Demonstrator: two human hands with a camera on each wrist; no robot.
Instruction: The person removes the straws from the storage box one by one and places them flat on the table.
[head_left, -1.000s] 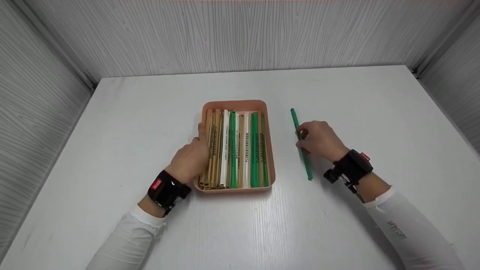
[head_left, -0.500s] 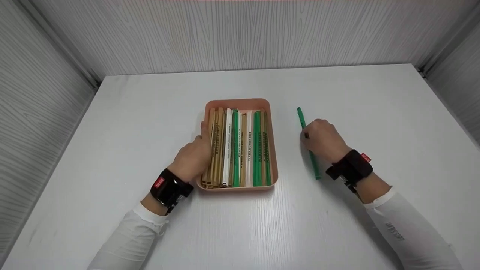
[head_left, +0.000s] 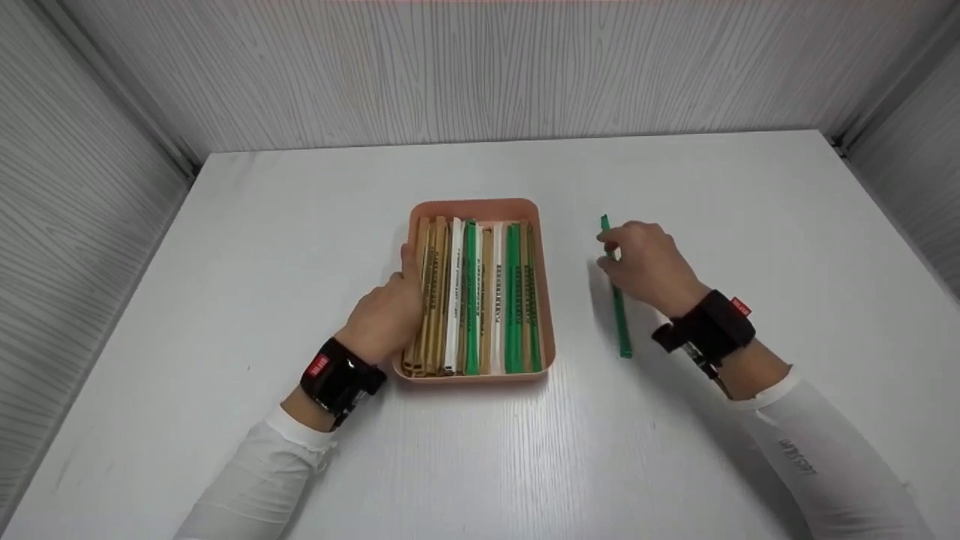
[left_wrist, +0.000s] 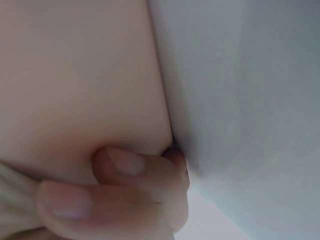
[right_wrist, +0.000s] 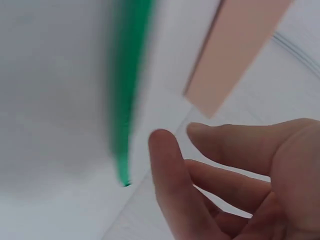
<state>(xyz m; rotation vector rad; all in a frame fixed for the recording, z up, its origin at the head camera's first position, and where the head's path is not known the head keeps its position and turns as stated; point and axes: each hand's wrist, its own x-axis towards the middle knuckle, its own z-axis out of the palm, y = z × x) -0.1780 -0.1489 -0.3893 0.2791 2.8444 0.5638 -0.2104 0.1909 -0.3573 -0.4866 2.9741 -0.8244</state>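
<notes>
A pink tray [head_left: 480,381] holds upright-looking rows of slim, long wrapped sticks [head_left: 454,300] in brown, white and green with dark print. At its left side, my left hand [head_left: 380,319] grips the tray wall; in the left wrist view, bent fingers [left_wrist: 125,162] touch the outer wall [left_wrist: 75,75]. To the right of the tray, a single green wrapped stick [head_left: 619,322] lies on the table. My right hand [head_left: 649,262] hovers over its upper part. In the right wrist view, thumb and fingers [right_wrist: 167,170] stand apart, with the green stick [right_wrist: 131,75] beyond them.
The white table [head_left: 480,465] extends on every side of the tray. Grey wood-grain panels [head_left: 480,75] rise behind the table and at both sides. The tray's wall [right_wrist: 235,50] shows near the right hand in its wrist view.
The right hand closes over the green stick half a second ago, then lifts slightly up and spreads thumb and finger. The stick has shifted a little right. The left hand keeps its place.
</notes>
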